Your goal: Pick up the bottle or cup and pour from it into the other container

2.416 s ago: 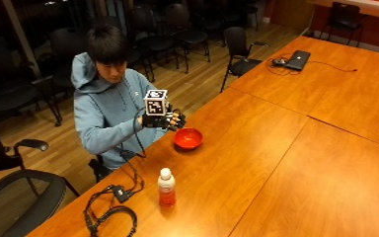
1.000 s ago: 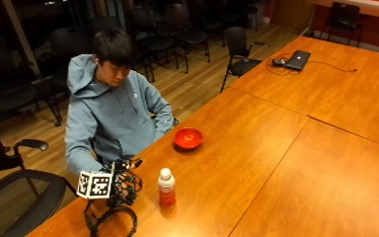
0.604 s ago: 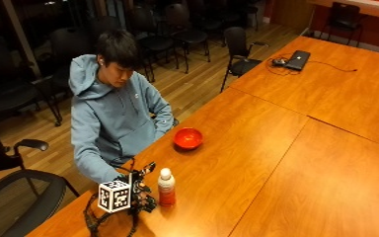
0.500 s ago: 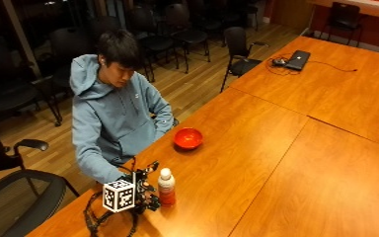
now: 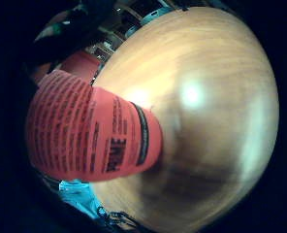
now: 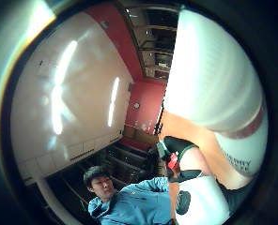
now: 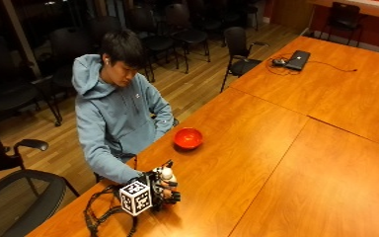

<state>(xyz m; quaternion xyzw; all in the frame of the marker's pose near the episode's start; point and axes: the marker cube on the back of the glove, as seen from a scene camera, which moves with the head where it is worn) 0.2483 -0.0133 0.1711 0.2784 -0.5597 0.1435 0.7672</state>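
1. Your gloved right hand point(image 7: 161, 190) is at the orange-labelled plastic bottle with the white cap point(image 7: 167, 177), which stands on the wooden table point(image 7: 275, 148); its fingers point(image 7: 171, 196) look curled round the body.
2. The palm views show the bottle's label point(image 5: 92, 131) right against your palm, so I judge the grasp made.
3. The bottle doesn't look lifted yet.
4. The small red bowl point(image 7: 188, 138) sits well beyond your fingers, nearer your body.
5. Lifting, carrying and pouring all remain.
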